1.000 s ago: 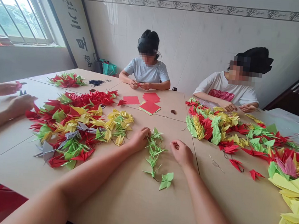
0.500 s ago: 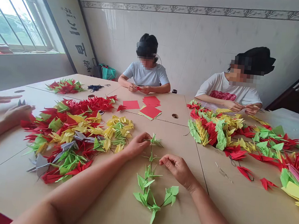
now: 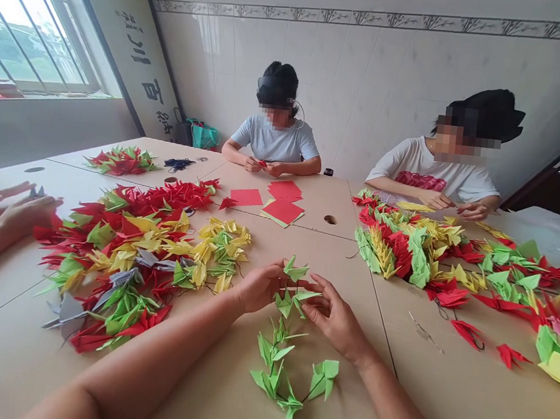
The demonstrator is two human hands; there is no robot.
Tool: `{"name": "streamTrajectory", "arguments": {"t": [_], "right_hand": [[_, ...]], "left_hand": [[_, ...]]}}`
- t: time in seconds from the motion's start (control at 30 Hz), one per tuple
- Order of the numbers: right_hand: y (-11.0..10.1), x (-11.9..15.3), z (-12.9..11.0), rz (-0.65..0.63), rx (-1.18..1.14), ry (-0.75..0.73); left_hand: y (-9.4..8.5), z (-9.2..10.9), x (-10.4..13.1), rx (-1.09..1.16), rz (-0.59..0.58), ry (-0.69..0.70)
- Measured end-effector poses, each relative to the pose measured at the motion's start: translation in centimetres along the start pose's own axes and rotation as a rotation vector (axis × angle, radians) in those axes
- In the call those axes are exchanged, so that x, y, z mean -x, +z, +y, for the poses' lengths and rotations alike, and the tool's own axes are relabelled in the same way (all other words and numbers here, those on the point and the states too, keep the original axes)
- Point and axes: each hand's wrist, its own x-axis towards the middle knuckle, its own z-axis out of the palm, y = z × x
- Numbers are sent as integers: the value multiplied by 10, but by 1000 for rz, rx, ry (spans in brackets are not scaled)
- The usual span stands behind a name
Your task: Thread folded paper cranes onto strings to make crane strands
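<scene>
A string of light green folded paper cranes [image 3: 272,352] curls over the table in front of me, its near part lying in a loop. My left hand [image 3: 264,286] is closed beside the string's upper end, fingers wrapped at the string near the top green crane [image 3: 296,271]. From the right, my right hand [image 3: 336,315] reaches the second crane [image 3: 284,303], its thumb and fingers around one wing tip. The last crane of the loop [image 3: 324,377] lies below my right hand.
A heap of red, yellow and green cranes [image 3: 126,240] lies left, another [image 3: 417,240] right. Red paper squares [image 3: 284,210] lie beyond my hands. A needle-like tool [image 3: 426,331] is at right. Two people sit opposite; another person's hands [image 3: 27,213] are at far left.
My right hand has moved up and left onto the string. My left hand has shifted slightly lower, and the upper green cranes look lifted and turned.
</scene>
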Motion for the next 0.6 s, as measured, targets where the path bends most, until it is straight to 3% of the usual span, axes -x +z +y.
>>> {"name": "streamTrajectory", "arguments": {"t": [0.27,0.6], "right_hand": [[-1,-2,-2,-31,-220,114],[-9,-7,5,192,-381,193]], "left_hand": [[2,-2,-1,57,58,49],[-3,-1,-2,32,111,24]]}}
